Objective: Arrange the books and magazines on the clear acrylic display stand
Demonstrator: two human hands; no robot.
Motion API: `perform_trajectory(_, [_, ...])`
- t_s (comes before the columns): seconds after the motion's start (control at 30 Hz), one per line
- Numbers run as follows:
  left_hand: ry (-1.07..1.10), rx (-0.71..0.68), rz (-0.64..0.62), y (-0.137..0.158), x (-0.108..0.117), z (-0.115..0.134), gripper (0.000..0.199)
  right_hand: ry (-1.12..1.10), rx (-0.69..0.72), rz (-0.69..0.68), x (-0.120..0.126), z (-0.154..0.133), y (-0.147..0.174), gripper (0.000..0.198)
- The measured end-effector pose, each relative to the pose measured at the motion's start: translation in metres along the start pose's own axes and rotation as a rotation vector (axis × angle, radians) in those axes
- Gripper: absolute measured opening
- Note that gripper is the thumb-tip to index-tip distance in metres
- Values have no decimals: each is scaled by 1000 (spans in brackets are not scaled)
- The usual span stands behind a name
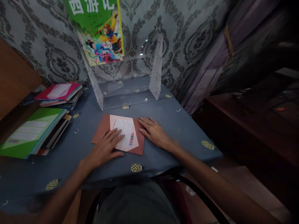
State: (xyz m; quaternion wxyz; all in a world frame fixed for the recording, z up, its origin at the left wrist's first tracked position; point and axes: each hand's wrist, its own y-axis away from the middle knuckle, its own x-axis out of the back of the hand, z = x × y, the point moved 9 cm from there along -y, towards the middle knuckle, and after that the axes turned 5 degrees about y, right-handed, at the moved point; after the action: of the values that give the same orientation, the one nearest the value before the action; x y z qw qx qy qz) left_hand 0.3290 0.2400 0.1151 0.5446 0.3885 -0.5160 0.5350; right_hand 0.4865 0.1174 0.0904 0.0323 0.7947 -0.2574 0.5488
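Note:
A thin reddish-brown book (101, 130) with a pale printed panel lies flat on the table in front of me. My left hand (106, 147) rests on its left part, fingers spread over the cover. At the book's right edge lies my right hand (155, 132), fingers stretched out and touching the border. Behind the book stands a clear acrylic rack (156, 68). On the rack's upper left leans a green picture book (100, 31) with large white characters and cartoon figures.
At the left are two stacks of books, one topped by a green book (28, 130), the other by a red-pink book (59, 91). A blue patterned cloth (177, 133) covers the table. Patterned wallpaper (187, 40) is behind, with a tied purple curtain (212, 65) at the right.

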Motion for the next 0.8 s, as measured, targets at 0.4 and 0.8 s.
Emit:
perform_trajectory(0.4, [-231,-151,-83,14,-7,16,38,-103,-2,35,4,-1,3,50])
perform_trajectory(0.8, [473,377,545,3,82,-31,31,-951,-219,154,29,8,3,53])
